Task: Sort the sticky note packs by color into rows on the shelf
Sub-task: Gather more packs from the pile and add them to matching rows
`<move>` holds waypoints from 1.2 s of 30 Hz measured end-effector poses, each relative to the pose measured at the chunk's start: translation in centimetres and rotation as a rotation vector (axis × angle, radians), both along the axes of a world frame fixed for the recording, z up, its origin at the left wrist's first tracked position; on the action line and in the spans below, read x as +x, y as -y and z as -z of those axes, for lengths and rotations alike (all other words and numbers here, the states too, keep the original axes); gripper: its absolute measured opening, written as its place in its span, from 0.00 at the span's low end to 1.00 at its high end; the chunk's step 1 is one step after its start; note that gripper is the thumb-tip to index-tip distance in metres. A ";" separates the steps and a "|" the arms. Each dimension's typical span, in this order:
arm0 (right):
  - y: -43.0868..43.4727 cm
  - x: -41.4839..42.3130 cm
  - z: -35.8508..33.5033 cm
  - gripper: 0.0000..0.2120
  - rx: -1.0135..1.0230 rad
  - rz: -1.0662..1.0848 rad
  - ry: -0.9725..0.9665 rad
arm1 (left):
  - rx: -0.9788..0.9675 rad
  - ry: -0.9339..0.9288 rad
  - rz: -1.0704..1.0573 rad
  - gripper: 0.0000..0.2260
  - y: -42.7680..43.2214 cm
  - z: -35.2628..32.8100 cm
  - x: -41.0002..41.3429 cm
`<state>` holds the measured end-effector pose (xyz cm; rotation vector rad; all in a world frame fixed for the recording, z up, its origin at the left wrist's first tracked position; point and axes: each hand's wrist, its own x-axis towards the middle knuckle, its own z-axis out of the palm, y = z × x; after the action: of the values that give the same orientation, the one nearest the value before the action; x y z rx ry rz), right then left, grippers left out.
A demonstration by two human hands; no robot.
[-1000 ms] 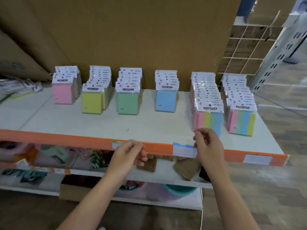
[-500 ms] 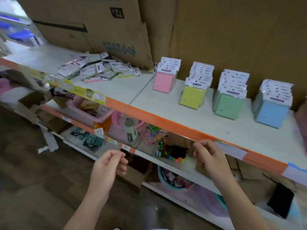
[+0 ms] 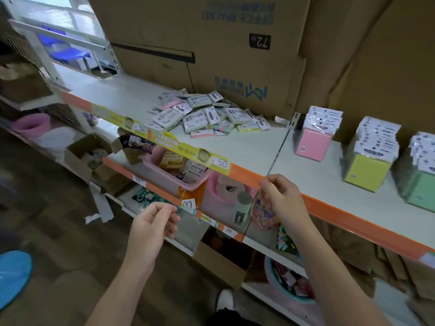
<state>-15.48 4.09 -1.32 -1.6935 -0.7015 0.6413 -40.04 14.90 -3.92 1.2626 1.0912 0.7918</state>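
A loose heap of sticky note packs lies on the white shelf, toward 12 o'clock from the hands. The packs are flat, wrapped and overlapping at all angles. Most show their white printed header cards, with slivers of pink, yellow and pale green paper at the edges. Toward 2 o'clock from the heap, past a seam in the shelf board, sorted packs stand upright in files running front to back. There is a pink row, then at its 3 o'clock a yellow row, then a green row cut by the frame edge. Each front pack shows a plain coloured block under a white header card.

Both forearms reach up from 6 o'clock. The left hand hangs in front of the lower shelves, well below the heap, with its fingers loosely curled and the thumb tip near the forefinger. Nothing shows in it. The right hand is at 2 o'clock from the left one, just beside the shelf's orange edge strip. Its fingers are likewise loosely curled on nothing visible. The hands are apart from each other and from every pack.
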 end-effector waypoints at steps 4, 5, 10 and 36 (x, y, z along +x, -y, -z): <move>-6.3 1.3 0.3 0.07 0.007 0.030 -0.044 | 0.043 -0.007 0.059 0.09 -6.0 -0.7 2.9; -7.9 1.8 0.5 0.07 0.004 0.039 -0.052 | 0.060 -0.012 0.077 0.09 -7.5 -0.9 3.8; -15.6 4.9 2.1 0.06 -0.064 0.045 -0.040 | 0.187 -0.113 0.161 0.07 -14.7 -2.1 8.2; -25.0 6.3 3.0 0.12 -0.300 0.351 -0.197 | 0.799 -0.668 0.826 0.31 -32.1 -1.2 22.1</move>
<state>-9.21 29.06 -4.35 -1.9357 -0.1640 0.6730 -17.94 47.05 -2.69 2.5477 0.6028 0.1183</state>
